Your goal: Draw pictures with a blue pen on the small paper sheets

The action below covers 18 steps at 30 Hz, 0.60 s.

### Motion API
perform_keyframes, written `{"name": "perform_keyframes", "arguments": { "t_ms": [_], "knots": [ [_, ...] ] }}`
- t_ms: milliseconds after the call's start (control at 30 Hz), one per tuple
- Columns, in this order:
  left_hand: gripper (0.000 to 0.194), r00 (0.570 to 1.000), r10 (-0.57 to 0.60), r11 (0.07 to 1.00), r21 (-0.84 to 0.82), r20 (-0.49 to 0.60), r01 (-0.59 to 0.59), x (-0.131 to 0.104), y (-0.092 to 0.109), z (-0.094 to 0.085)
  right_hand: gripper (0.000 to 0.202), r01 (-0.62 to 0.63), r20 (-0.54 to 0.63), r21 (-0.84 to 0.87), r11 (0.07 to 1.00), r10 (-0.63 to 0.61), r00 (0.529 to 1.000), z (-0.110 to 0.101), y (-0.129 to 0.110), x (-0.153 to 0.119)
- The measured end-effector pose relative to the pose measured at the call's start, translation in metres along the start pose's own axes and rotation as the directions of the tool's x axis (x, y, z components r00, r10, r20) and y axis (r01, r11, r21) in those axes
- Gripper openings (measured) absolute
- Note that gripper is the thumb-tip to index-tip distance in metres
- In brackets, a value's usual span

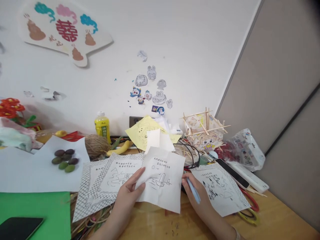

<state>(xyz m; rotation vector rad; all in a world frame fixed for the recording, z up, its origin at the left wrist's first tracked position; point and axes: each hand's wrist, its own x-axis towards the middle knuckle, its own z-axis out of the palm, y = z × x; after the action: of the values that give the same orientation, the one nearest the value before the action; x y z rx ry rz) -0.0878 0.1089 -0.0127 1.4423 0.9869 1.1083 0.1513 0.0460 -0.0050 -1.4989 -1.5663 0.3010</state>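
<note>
My left hand (132, 185) pinches the left edge of a white sheet of paper (160, 196), which is tilted up towards me. Black handwriting and a line drawing of sailing boats cover part of that sheet. At its right edge my right hand (196, 193) is closed around a light blue pen (193, 190). Behind my left hand lie overlapping drawings with a cross-hatched border (87, 196). Another bordered drawing (220, 190) rests to the right, partly hidden by my right hand.
Dark and green oval fruits (64, 160) sit on white paper at left. A yellow-labelled bottle (102, 126) stands near the wall. At right are a stick-framed paper lantern (205, 130), a dark phone (232, 173) and yellow-handled scissors (248, 218). Another phone (21, 226) lies on a green sheet (57, 213).
</note>
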Motion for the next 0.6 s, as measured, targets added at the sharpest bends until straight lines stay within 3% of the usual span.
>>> {"name": "perform_keyframes", "arguments": {
  "t_ms": [100, 200, 367, 467, 600],
  "knots": [
    [0.056, 0.998, -0.057, 0.989, -0.133, 0.020, 0.060, -0.001, 0.003, 0.001, 0.017, -0.052, 0.015, 0.126, 0.991, 0.051, 0.999, 0.005, 0.008, 0.001],
    [0.059, 0.996, -0.076, 0.983, -0.162, 0.054, 0.083, -0.002, 0.004, 0.001, 0.015, -0.103, -0.019, 0.240, 0.965, 0.110, 0.994, 0.009, 0.016, 0.002],
    [0.053, 0.998, -0.051, 0.996, -0.067, 0.043, 0.054, -0.002, 0.007, 0.001, 0.014, -0.115, -0.118, 0.198, 0.973, 0.140, 0.983, 0.004, 0.013, 0.002],
    [0.059, 0.994, -0.109, 0.993, -0.044, 0.026, 0.110, -0.003, 0.013, 0.003, 0.014, -0.080, -0.182, 0.181, 0.980, 0.113, 0.977, 0.000, 0.010, 0.002],
    [0.055, 0.992, -0.097, 0.995, -0.021, 0.077, 0.098, -0.005, 0.022, 0.007, 0.017, -0.053, -0.209, 0.173, 0.984, 0.089, 0.974, 0.000, 0.009, 0.002]
  ]
}}
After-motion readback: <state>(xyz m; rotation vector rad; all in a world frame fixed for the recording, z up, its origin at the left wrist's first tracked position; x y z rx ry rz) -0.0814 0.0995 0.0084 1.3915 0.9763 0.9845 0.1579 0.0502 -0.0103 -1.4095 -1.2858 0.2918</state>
